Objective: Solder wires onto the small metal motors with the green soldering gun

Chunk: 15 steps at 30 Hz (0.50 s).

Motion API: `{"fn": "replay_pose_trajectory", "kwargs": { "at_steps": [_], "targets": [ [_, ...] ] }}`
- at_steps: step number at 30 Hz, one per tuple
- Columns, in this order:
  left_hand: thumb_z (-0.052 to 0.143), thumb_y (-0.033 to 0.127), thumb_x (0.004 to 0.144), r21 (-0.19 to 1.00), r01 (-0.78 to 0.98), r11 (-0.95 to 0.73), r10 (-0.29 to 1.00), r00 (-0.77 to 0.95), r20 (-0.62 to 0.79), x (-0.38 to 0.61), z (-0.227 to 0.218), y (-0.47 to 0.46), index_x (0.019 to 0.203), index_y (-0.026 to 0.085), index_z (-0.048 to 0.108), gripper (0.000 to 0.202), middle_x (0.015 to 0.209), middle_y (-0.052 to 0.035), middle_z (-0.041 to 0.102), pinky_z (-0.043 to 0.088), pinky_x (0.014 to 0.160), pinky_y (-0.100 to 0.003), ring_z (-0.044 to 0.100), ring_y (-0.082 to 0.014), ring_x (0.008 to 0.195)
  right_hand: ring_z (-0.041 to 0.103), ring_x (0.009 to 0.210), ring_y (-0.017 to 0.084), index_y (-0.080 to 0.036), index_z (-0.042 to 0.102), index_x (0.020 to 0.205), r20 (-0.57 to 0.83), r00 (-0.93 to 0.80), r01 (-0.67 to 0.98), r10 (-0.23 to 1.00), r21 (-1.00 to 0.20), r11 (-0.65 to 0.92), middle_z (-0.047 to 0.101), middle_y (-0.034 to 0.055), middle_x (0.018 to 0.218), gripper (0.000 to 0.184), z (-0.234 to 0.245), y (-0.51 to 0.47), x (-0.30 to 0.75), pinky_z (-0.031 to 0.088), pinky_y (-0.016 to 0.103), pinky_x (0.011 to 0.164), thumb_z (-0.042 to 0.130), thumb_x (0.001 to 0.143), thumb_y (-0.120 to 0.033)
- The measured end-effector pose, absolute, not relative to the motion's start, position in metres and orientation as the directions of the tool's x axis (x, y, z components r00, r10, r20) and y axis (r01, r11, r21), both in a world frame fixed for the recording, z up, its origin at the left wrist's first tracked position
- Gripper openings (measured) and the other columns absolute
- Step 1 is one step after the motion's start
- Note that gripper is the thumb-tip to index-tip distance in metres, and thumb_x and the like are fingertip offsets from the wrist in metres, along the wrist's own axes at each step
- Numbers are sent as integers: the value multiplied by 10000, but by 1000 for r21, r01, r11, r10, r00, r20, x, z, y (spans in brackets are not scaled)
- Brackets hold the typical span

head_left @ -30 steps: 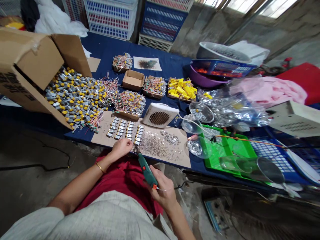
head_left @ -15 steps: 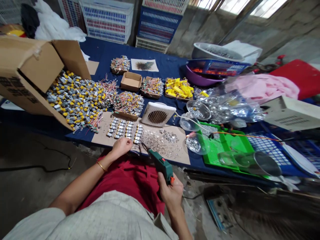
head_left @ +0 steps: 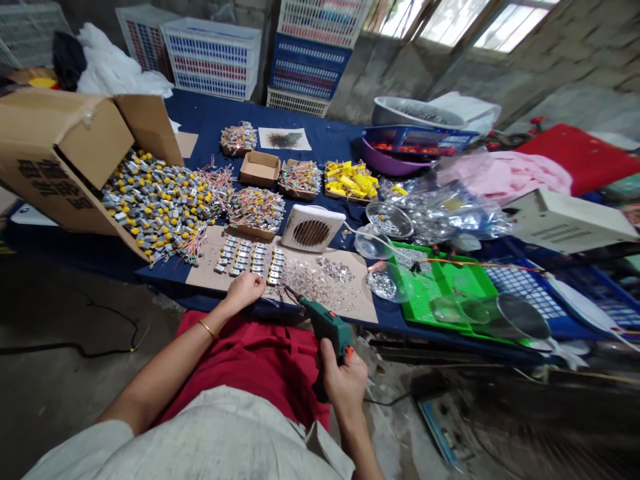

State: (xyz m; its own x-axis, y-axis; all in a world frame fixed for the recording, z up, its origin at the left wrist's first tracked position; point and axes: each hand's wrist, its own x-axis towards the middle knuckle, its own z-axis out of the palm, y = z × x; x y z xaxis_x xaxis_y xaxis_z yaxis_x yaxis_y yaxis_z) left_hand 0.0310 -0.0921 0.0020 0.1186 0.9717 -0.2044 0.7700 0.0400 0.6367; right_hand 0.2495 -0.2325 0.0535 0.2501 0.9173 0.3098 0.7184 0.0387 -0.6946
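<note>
The right hand (head_left: pixel 343 383) is closed around a green soldering gun (head_left: pixel 325 327), its tip reaching toward a cardboard sheet (head_left: pixel 210 250). The left hand (head_left: pixel 244 291) rests curled at the sheet's edge, just below rows of small motors (head_left: pixel 247 257); whether it holds anything is hard to tell.

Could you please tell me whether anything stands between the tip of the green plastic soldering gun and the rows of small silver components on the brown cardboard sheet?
Nothing visible stands in the way: the tip of the green soldering gun, held in the right hand, is just beside the nearest rows of small silver components on the brown cardboard sheet. Scattered metal bits lie off to its right.
</note>
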Motion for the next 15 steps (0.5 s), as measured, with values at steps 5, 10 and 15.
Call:
{"fn": "replay_pose_trajectory", "kwargs": {
  "at_steps": [5,10,15],
  "targets": [
    [519,263,806,655,754,46,974,112,-197,31,-4,-90,728,181,696,210,744,-46,695,398,666,-240,604,-161,718,458,457,134,-183,575,573,280,283,715,917,-699,-8,500,1,467,453,54,-233,249,378,241,472,519,868,-522],
    [519,230,796,732,680,33,972,149,-183,27,-12,-89,765,172,683,177,712,-26,672,402,653,-232,590,-144,688,389,401,109,-211,467,509,233,330,669,915,-741,-52,452,-18,425,482,59,-228,246,339,239,426,515,854,-544],
    [524,219,792,843,537,35,954,233,-187,19,-17,-88,978,162,647,230,661,12,620,413,622,-217,557,-122,625,390,385,109,-217,452,496,162,365,605,917,-790,-102,448,-18,408,490,63,-219,246,332,244,411,525,833,-564]
  ]
}}
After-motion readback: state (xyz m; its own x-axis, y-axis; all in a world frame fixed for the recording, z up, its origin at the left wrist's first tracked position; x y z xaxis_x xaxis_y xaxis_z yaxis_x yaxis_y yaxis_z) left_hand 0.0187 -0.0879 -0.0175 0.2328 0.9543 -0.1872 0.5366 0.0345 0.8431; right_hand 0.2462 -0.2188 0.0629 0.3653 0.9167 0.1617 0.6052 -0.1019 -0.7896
